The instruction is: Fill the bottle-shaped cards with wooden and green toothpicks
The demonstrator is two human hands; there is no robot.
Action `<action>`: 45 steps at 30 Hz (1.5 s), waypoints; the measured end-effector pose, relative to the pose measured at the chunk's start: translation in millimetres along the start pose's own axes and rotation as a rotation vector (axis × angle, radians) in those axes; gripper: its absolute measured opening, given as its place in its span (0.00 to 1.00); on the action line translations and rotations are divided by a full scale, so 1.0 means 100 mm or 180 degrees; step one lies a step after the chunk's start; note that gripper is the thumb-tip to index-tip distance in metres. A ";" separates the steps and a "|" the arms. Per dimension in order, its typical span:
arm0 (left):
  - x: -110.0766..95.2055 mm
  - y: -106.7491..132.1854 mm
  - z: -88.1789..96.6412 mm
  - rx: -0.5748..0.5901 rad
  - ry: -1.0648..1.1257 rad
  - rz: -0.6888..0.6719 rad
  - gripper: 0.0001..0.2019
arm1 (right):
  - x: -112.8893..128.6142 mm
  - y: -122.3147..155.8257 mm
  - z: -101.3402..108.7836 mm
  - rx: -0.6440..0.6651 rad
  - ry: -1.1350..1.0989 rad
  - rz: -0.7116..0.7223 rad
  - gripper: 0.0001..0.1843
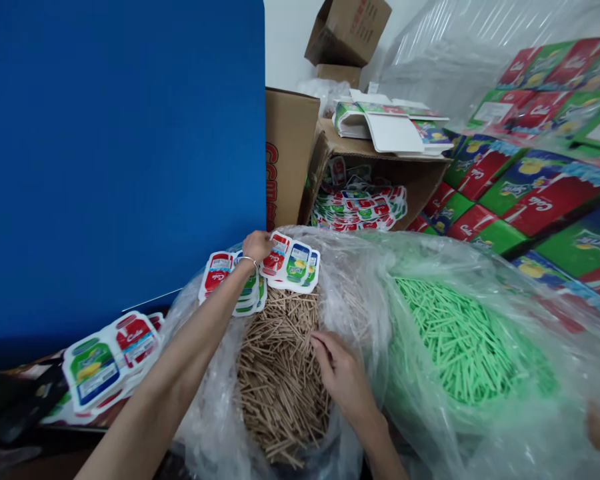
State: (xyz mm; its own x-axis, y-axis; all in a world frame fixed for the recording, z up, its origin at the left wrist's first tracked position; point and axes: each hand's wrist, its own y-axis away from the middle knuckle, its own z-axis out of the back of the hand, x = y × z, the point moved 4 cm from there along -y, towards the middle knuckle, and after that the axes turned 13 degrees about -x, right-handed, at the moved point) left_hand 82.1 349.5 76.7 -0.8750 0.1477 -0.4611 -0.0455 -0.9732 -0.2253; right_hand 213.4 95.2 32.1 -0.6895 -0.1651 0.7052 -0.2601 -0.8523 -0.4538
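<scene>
My left hand (pixel 257 247), with a bracelet at the wrist, is closed on the left edge of a few printed soft-drink cards (pixel 295 263). More such cards (pixel 217 270) lie beside it, partly behind my forearm. Below them an open clear plastic bag (pixel 215 373) holds a heap of thin brown sticks (pixel 280 360). Over the right side of that heap is my right hand (pixel 343 373), thumb and forefinger brought together. Whether a stick is between those fingertips is too small to tell.
To the right is another clear bag with bright green sticks (pixel 455 340). Behind stands an open cardboard box (pixel 325 143) full of printed cards. Stacked Cola and Sprite cartons (pixel 545 200) fill the right side. A blue panel (pixel 120 147) borders the left, with more cards (pixel 97 370) below it.
</scene>
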 end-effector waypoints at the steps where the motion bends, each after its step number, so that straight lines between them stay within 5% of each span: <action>1: 0.00 0.02 0.03 -0.0055 0.0066 0.0024 0.11 | -0.01 0.00 -0.01 -0.0006 -0.0022 -0.0002 0.14; 9: -0.09 0.18 0.33 -0.0466 0.1156 0.0002 0.16 | -0.03 -0.08 0.00 -0.0006 -0.0448 -0.0346 0.14; 12: -0.13 0.42 0.50 -0.0394 0.1844 -0.0042 0.20 | -0.07 -0.20 0.08 -0.0614 -0.0786 -0.0818 0.18; 15: -0.14 0.84 0.66 -0.0106 0.2381 -0.0034 0.21 | -0.07 -0.31 0.14 -0.1124 -0.1242 -0.1087 0.30; 18: -0.04 1.32 0.71 0.0306 0.2762 0.0184 0.19 | -0.02 -0.30 0.00 -0.0589 -0.1914 -0.1494 0.24; 22: 0.27 1.81 0.57 0.1203 0.3225 0.1083 0.15 | 0.10 -0.06 -0.26 -0.0042 -0.2189 -0.1941 0.16; 24: 0.47 1.94 0.55 0.1133 0.3156 0.1281 0.13 | 0.14 0.07 -0.36 0.0123 -0.2124 -0.1864 0.15; 27: 0.77 2.03 0.59 0.0523 0.3007 0.1466 0.13 | 0.15 0.25 -0.42 0.0444 -0.1656 -0.1456 0.18; 34: 1.18 2.28 0.64 -0.0340 0.2376 0.1452 0.14 | 0.11 0.64 -0.50 0.1181 0.1293 0.0333 0.11; 39: 1.23 2.38 0.68 -0.0653 0.2123 0.1285 0.12 | 0.19 0.73 -0.74 0.1227 0.2070 0.0459 0.16; 45: 1.36 2.41 0.64 -0.0778 0.2640 0.1857 0.14 | 0.12 0.93 -0.94 0.1112 0.2267 0.0641 0.17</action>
State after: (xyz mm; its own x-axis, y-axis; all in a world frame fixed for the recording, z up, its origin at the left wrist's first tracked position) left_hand -79.0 123.6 14.2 -0.1197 -0.1692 -0.9783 0.4577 -0.8838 0.0968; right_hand 117.6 61.1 -53.0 -0.9953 -0.0768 0.0597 0.0591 -0.9649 -0.2559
